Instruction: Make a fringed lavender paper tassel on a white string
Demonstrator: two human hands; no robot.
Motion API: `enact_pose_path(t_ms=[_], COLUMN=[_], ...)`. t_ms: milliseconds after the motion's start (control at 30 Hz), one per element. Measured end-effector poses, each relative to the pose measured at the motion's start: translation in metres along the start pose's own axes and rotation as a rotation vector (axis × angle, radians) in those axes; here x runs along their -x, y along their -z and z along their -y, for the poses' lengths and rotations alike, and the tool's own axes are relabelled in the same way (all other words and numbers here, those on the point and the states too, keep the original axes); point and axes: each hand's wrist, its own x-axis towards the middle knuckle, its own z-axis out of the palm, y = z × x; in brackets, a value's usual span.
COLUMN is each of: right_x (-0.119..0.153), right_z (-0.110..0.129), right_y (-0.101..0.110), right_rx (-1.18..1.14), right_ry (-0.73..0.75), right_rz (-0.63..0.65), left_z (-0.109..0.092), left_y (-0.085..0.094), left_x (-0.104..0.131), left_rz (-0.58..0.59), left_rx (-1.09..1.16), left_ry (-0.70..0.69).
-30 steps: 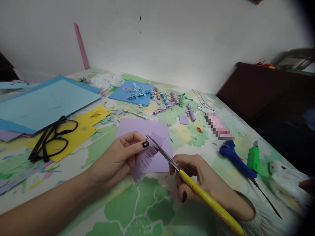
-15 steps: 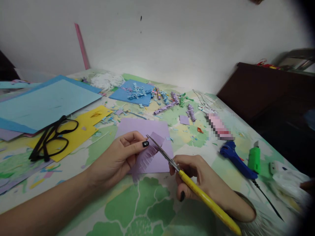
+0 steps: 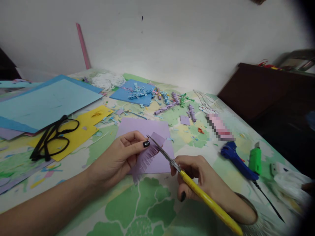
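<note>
My left hand (image 3: 118, 157) pinches a strip of purple paper (image 3: 147, 156) between thumb and fingers. Its lower edge is cut into a fine fringe that hangs down and curls. In my right hand (image 3: 197, 177) are scissors (image 3: 173, 164) with long yellow handles, the fingers closed around them near the pivot. The metal blades lie across the strip, with their tips beside my left thumb. Whether the blades are fully closed is hard to make out. Beneath both hands a larger purple sheet (image 3: 164, 129) lies flat on the table.
Black glasses (image 3: 52, 141) rest on yellow paper (image 3: 81, 121) at left, near light blue sheets (image 3: 54, 101). Blue paper (image 3: 120, 95) with curled scraps and several purple rolls (image 3: 191, 113) lie farther back. A blue glue gun (image 3: 238, 160) and a green cutter (image 3: 255, 160) are at right.
Almost nothing differs. The whole view has shifted very slightly, while both hands, the fringed strip and the scissors keep the same arrangement.
</note>
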Motion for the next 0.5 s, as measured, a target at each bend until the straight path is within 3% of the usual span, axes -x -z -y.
enact_pose_path(t_ms=[500], right_x=[0.0001], right_z=[-0.0014], right_y=[-0.0005], right_rx=[-0.020], right_ry=[-0.007], right_rz=[-0.013], left_z=[-0.0003], left_y=[0.0002], left_x=[0.0000], left_rz=[0.003], left_rx=[0.004], left_ry=[0.001])
